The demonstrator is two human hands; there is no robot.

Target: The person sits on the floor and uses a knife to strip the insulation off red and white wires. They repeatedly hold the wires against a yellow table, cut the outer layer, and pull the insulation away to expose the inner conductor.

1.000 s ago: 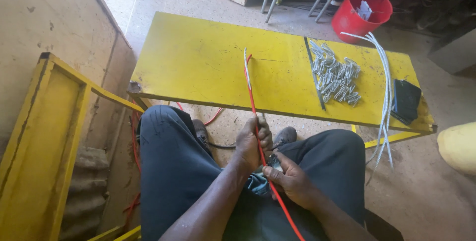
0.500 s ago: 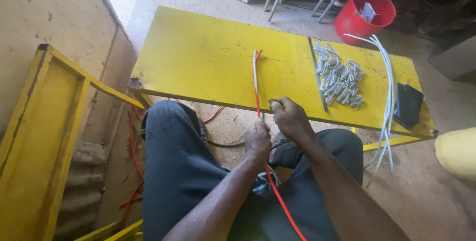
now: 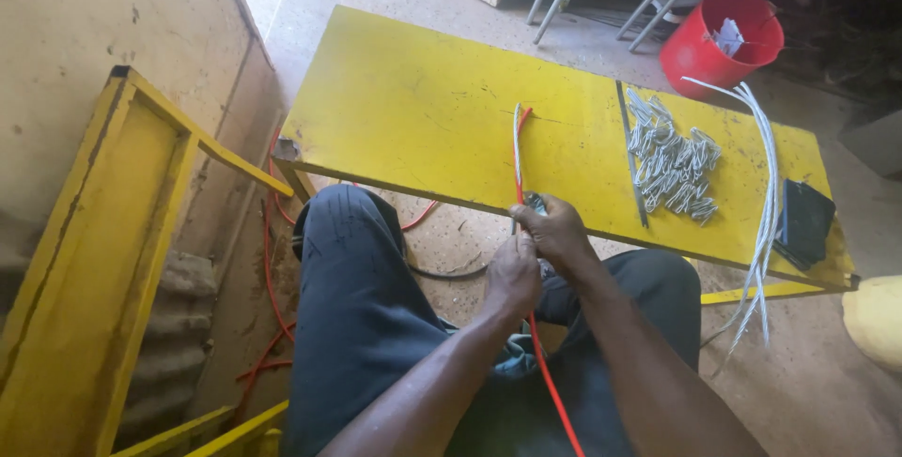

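Observation:
I sit facing a yellow board that lies across my knees' front. A red cable runs up from my lap, and its stripped white and red cores lie on the board. My left hand is closed around the cable just below the board's near edge. My right hand grips the cable right above it, at the edge, with a small dark tool partly hidden in the fingers.
A pile of bent grey wire pieces lies right of a thin metal strip. Long white wires hang over the board's right end beside a black pouch. A red bucket stands behind. A yellow frame is left.
My right hand has come forward from my lap to the board's near edge and now grips the cable above my left hand. The view has shifted slightly.

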